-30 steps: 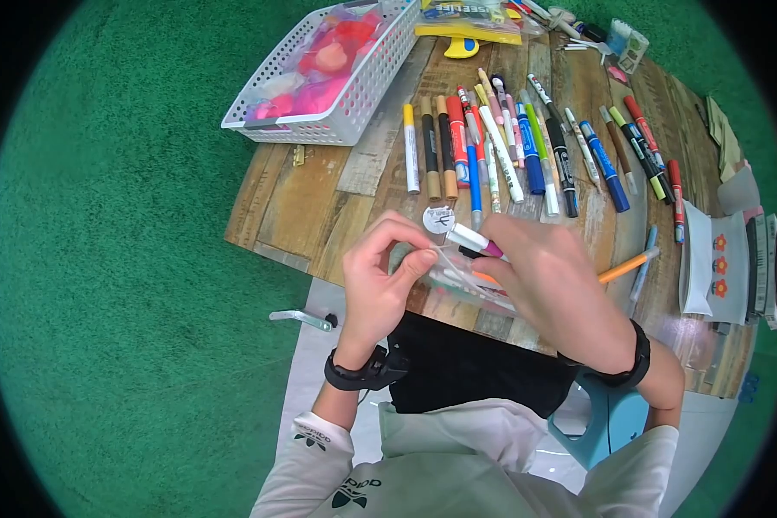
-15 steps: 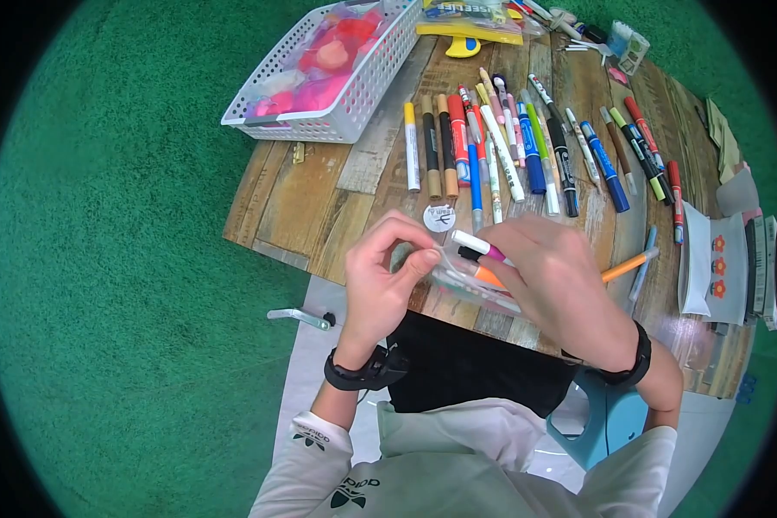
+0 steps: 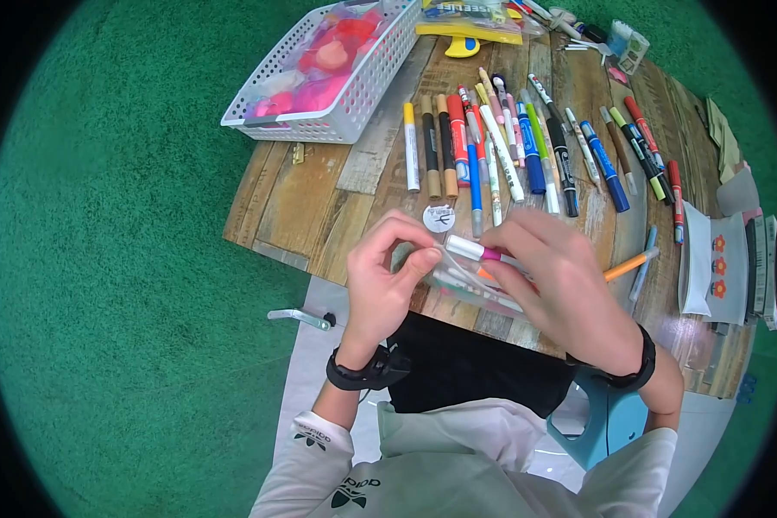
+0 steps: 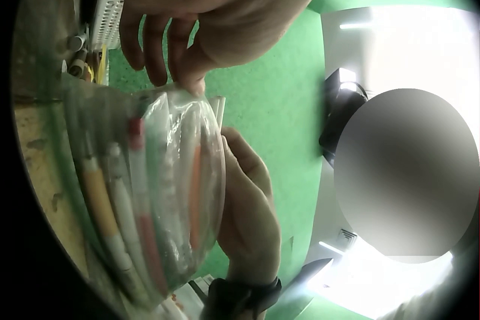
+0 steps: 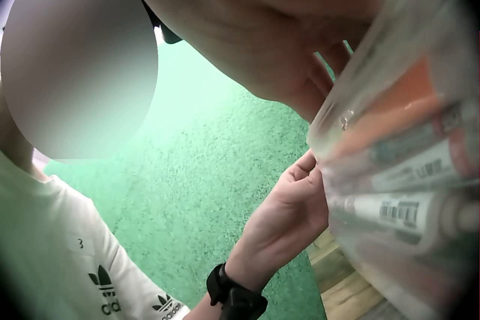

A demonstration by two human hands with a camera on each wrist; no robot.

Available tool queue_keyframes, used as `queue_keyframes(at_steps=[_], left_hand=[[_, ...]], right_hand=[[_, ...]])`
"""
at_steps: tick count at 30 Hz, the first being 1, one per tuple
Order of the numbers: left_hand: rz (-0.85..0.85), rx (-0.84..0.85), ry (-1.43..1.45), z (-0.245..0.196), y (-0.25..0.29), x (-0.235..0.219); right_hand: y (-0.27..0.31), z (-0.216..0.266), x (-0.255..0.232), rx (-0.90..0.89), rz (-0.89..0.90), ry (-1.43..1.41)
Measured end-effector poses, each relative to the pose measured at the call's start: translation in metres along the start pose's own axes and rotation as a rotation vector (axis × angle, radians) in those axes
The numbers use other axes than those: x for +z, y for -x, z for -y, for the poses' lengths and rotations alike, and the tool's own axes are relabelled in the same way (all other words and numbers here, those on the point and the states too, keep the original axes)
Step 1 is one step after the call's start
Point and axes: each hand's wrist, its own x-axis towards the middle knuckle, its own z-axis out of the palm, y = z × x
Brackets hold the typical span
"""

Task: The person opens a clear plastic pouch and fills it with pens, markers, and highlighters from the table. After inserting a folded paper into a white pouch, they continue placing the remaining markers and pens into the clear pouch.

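Note:
My left hand (image 3: 384, 272) pinches the rim of a clear plastic bag (image 3: 451, 281) between thumb and forefinger, just over the table's near edge. Several pens and markers lie inside the bag, with an orange one (image 4: 96, 196) and a red-capped one (image 4: 136, 134) visible through the film in the left wrist view. A white marker with a magenta band (image 3: 468, 249) is in the fingers of my right hand (image 3: 561, 276), close over the bag's mouth. The right hand covers the far part of the bag. A round white sticker (image 3: 439, 218) lies just beyond the left fingertips.
Many pens and markers lie in a loose row across the wooden table (image 3: 319, 216), among them a blue marker (image 3: 604, 164). An orange pen (image 3: 630, 264) sits right of my right hand. A white basket (image 3: 354, 116) holding pink items stands back left; papers (image 3: 723, 259) lie far right.
The white and magenta marker has shifted slightly and lies flatter, and more of it shows. A black end beneath it has gone out of sight. The left hand keeps its pinch, nearly still.

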Motion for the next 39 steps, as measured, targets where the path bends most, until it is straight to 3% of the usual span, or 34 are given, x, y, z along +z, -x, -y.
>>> queue_keyframes(at_steps=[4, 6, 15, 19, 22, 27, 32, 34, 35, 39], left_hand=[[0.008, 0.002, 0.008, -0.001, 0.0, 0.0], [0.009, 0.003, 0.004, -0.002, 0.0, 0.001], [-0.008, 0.021, -0.013, -0.001, 0.0, 0.004], [-0.018, 0.028, 0.004, -0.002, 0.0, 0.007], [-0.004, 0.032, 0.023, -0.002, 0.001, 0.006], [0.012, -0.002, 0.092, 0.0, 0.004, 0.005], [-0.028, 0.065, 0.12, 0.007, 0.005, 0.004], [-0.021, 0.076, 0.118, 0.009, 0.003, 0.003], [-0.027, 0.081, 0.1, 0.01, 0.002, 0.003], [-0.042, 0.09, 0.059, 0.012, 0.001, 0.003]], right_hand=[[0.005, 0.001, -0.002, -0.009, 0.008, 0.038], [0.007, 0.002, -0.002, -0.049, 0.005, 0.213], [0.007, 0.007, -0.004, -0.108, 0.089, 0.279], [0.005, 0.011, -0.003, -0.105, 0.039, 0.302], [0.004, 0.003, 0.0, -0.098, 0.048, 0.282], [0.003, -0.014, -0.013, -0.051, 0.088, -0.069], [0.006, -0.018, -0.043, -0.038, -0.02, 0.028], [0.012, -0.019, -0.052, 0.158, 0.22, -0.119], [0.016, -0.022, -0.053, 0.163, 0.304, -0.075], [0.026, -0.025, -0.046, 0.173, 0.36, -0.172]])
